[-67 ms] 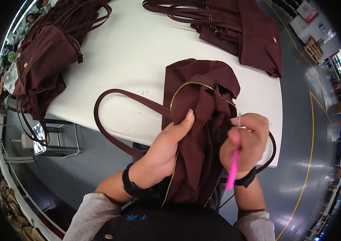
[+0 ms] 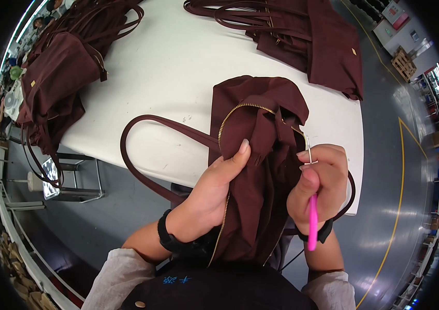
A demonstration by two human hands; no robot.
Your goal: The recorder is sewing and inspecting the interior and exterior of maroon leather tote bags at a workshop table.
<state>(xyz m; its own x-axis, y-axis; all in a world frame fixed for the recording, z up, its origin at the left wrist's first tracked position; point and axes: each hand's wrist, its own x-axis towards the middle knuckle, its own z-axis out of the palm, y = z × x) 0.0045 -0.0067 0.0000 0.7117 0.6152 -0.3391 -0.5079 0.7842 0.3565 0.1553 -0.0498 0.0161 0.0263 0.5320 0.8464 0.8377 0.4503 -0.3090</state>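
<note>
Here, right fingers clamped on pink-handled tool, metal tip just beyond them, long axis near-to-far; maroon bag leftward, nearer left fingers, which grip its zipped edge.

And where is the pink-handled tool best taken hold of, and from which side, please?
Probably by the pink handle, coming from the near side, below the right hand. The handle is the thicker part and its free end sticks out toward the picture's lower edge, while the thin metal shaft points away.
</note>
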